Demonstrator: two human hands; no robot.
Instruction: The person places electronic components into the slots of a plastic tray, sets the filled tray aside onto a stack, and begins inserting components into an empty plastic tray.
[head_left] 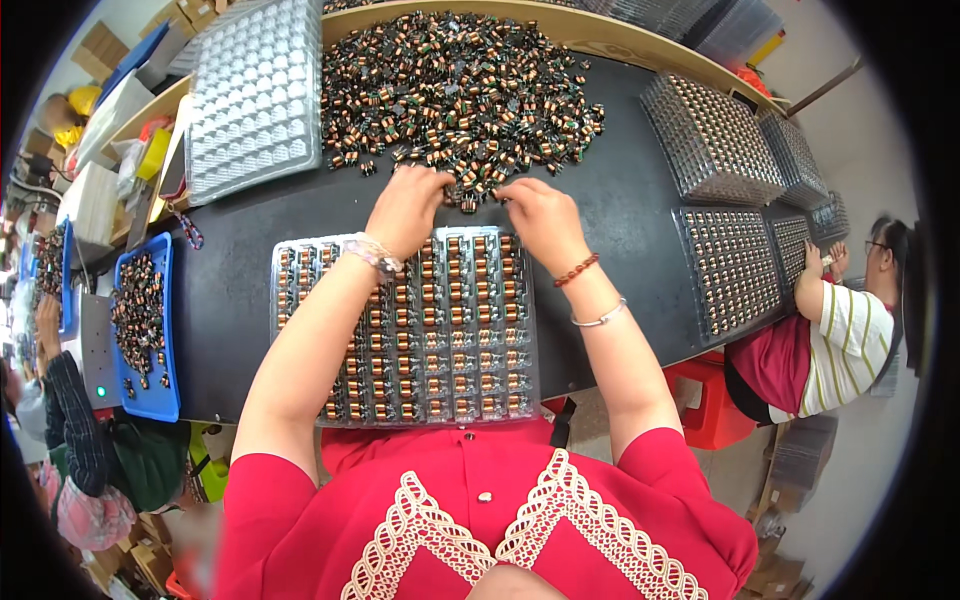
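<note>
A big heap of small copper-wound coils (460, 90) lies on the black table at the far middle. My left hand (408, 208) reaches the heap's near edge, fingers pinched together; what they grip, if anything, is lost among the coils. Just right of it, my right hand (545, 220) is also closed in a pinch, with a small dark coil showing at the fingertips. Below both hands, in front of my body, sits a clear plastic tray (532, 385) holding coils in rows. My left forearm hides part of the tray's left side.
Stacked empty trays (250, 110) stand far left. Filled trays are piled (715, 150) at the right, another (730, 270) lying nearer. A blue bin (170, 370) of coils is at the left. One co-worker (850, 330) sits at the right; another's sleeved arm (75, 410) shows left.
</note>
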